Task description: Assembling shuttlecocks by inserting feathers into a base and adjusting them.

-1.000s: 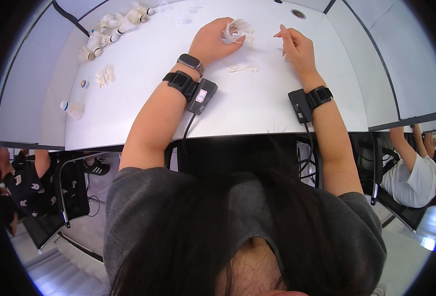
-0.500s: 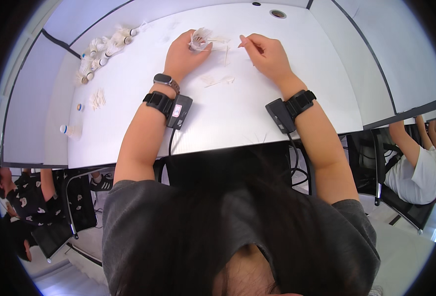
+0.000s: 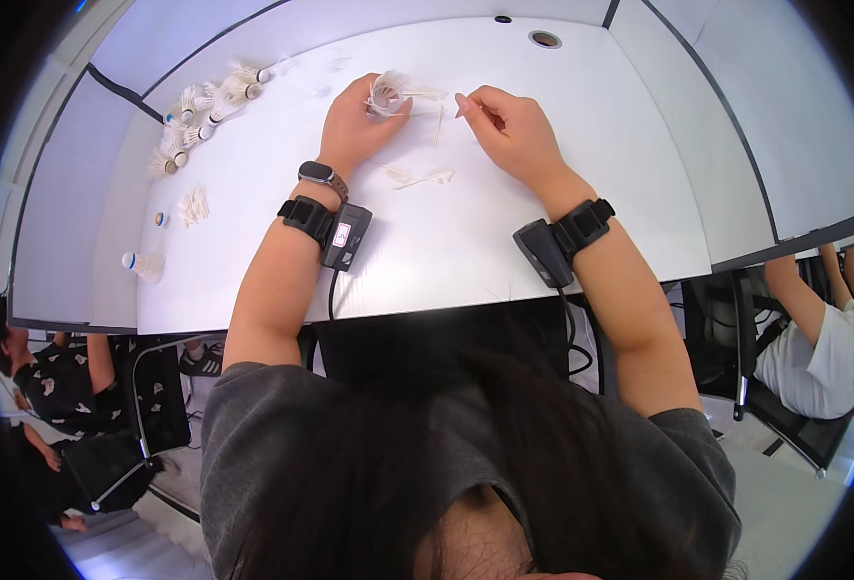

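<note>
A white feather shuttlecock (image 3: pixel 389 94) with a ragged skirt is held in my left hand (image 3: pixel 351 128), its opening turned up toward me. Thin pale feather pieces (image 3: pixel 427 95) stick out from it or lie right beside it. A short gap to the right is my right hand (image 3: pixel 512 130), thumb and fingers closed in a pinch; whatever they may hold is too small to make out. Between my forearms, on the white table (image 3: pixel 446 251), lie a few loose feathers (image 3: pixel 430 178).
Several shuttlecocks (image 3: pixel 195 130) are heaped along the far left edge. Nearer are a pile of feather bits (image 3: pixel 193 207), a small cork base (image 3: pixel 161 219) and one shuttlecock (image 3: pixel 144 266) lying alone. A round cable hole (image 3: pixel 545 40) is at the back. People sit beyond the side partitions.
My right hand has shifted slightly left and nearer to me, still pinched. The shuttlecock stays in my left hand, its opening turned a little. The whole view has shifted slightly.
</note>
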`<state>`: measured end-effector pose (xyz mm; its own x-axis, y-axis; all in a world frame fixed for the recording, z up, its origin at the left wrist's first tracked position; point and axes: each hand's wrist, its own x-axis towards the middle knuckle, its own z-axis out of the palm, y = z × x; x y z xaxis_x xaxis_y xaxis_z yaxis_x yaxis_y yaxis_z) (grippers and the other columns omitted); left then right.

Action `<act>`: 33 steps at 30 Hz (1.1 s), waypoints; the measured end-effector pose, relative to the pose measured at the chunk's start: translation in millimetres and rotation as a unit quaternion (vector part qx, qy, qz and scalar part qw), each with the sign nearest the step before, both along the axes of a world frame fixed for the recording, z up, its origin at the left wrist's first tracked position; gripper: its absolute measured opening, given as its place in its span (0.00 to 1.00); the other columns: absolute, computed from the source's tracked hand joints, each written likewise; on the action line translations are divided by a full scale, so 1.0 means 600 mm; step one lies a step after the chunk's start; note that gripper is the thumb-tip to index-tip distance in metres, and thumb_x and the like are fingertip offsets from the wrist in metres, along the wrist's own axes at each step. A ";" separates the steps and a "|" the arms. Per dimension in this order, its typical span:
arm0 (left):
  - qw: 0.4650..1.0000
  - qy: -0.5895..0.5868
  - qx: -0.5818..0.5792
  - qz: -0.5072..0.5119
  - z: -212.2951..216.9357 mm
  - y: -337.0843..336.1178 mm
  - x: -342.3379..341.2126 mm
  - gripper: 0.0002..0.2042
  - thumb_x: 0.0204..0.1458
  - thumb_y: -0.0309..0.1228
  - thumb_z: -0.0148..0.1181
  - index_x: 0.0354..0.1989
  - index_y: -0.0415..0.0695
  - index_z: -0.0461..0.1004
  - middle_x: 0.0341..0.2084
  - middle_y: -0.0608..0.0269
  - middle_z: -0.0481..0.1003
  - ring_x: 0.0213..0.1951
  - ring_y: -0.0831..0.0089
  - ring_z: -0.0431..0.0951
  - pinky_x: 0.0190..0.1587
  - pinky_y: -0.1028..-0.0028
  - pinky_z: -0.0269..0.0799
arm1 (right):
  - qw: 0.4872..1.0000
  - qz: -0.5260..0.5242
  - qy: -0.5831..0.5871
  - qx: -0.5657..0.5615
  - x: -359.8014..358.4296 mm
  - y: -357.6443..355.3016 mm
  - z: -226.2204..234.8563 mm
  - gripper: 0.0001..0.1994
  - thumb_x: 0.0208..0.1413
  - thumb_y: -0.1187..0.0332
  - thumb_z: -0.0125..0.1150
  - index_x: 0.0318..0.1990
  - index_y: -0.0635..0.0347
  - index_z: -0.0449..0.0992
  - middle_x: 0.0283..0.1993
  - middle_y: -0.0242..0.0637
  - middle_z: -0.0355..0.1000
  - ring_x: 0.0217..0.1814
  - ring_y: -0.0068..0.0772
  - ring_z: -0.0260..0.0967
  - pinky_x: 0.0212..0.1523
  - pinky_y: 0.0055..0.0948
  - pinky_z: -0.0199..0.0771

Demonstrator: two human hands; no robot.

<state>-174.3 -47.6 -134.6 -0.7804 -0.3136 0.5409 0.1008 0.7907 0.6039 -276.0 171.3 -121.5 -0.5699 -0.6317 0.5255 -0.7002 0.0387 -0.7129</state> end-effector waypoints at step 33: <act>0.998 0.027 0.010 -0.061 -0.006 -0.002 0.009 0.17 0.52 0.37 0.71 0.44 0.40 0.78 0.34 0.63 0.81 0.35 0.75 0.79 0.41 0.74 0.76 | 0.999 0.009 -0.043 0.027 -0.011 -0.012 -0.019 0.14 0.64 0.59 0.60 0.37 0.62 0.80 0.17 0.30 0.66 0.19 0.21 0.56 0.23 0.26 0.57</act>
<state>-168.6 -48.6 -138.0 -0.7838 -0.2287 0.5773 0.2283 0.7585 0.6104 -282.5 164.0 -132.9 -0.5992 -0.6683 0.4408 -0.6380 0.0660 -0.7672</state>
